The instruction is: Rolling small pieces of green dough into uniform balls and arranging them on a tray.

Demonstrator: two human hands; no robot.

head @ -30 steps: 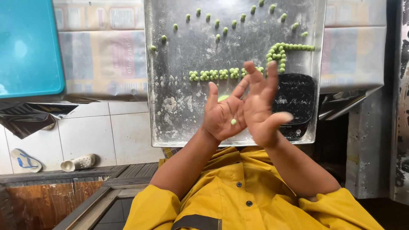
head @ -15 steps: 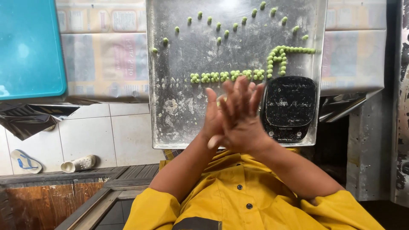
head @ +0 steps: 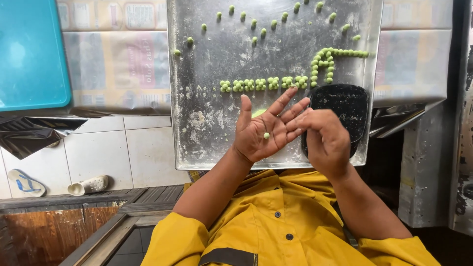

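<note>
One green dough ball rests on the open left hand; right hand curled, empty, beside.

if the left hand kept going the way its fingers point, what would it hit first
Probably the row of small green balls on the metal tray. The open left hand, a single green ball on its palm, points up the tray toward them. Its height above the tray is unclear.
</note>
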